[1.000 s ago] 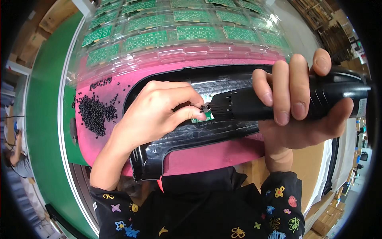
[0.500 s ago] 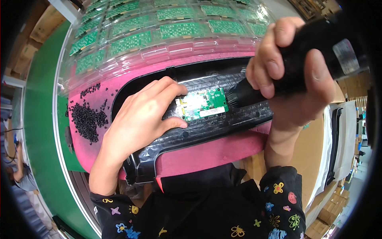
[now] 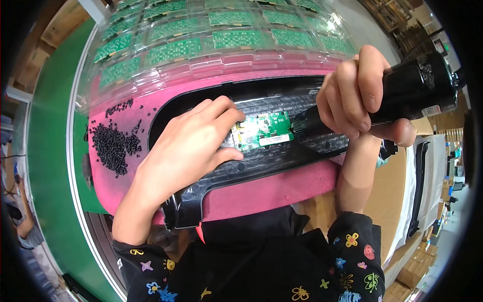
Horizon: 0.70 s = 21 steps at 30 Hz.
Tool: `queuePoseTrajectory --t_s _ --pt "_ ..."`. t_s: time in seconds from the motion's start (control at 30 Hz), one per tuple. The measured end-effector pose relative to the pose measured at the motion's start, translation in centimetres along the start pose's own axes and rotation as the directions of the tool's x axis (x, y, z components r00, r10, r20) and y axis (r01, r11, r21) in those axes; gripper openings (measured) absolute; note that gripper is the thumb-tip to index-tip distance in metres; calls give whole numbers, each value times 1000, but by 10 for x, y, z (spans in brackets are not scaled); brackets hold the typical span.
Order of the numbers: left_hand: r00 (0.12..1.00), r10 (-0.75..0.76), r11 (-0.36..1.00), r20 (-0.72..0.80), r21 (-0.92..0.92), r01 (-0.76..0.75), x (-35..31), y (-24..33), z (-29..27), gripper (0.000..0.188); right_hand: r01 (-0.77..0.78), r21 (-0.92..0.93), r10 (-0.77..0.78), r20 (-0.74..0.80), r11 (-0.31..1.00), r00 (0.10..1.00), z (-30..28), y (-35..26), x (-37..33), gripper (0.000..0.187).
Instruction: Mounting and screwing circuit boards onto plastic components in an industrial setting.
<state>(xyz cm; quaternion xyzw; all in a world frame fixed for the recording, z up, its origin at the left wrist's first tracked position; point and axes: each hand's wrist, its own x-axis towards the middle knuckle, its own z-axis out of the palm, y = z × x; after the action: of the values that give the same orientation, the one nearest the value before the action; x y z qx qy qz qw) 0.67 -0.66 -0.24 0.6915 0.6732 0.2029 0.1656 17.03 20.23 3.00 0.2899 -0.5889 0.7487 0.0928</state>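
A long black plastic housing (image 3: 221, 177) lies across a pink mat, its hollow side up. Inside it rests a small green circuit board (image 3: 275, 130), with a white label strip along its near edge. My left hand (image 3: 188, 138) grips the board's left end, thumb on the near edge and fingertips on the far one. My right hand (image 3: 349, 98) is wrapped round a thick black electric screwdriver (image 3: 415, 88). The tool is tilted, its tapered nose down at the board's right edge. Its tip is too dark to make out.
On the pink mat (image 3: 261, 196), a pile of small black screws (image 3: 110, 151) lies left of the housing. Clear trays (image 3: 201, 65) of green boards stand behind. To the right are a cardboard box (image 3: 387, 186) and another long black part (image 3: 418, 186).
The screwdriver's rear end has swung lower, and my right hand now holds it at a flatter slant. My left hand stays on the board. The whole view has shifted slightly.
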Motion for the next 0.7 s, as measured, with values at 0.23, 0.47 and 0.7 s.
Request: queuePoseTrajectory --t_s 0.23,0.47,0.7 --pt "999 49 998 -6 30 -48 -4 1 0 48 -19 9 20 -64 1000 998 8 2 2 33" --pt "978 100 995 -182 36 -95 -5 -1 -8 35 70 115 -86 135 991 987 -5 17 6 36" --pt "910 76 984 -408 180 -2 -2 -16 -18 33 -42 -5 37 -383 999 923 19 9 1 42"
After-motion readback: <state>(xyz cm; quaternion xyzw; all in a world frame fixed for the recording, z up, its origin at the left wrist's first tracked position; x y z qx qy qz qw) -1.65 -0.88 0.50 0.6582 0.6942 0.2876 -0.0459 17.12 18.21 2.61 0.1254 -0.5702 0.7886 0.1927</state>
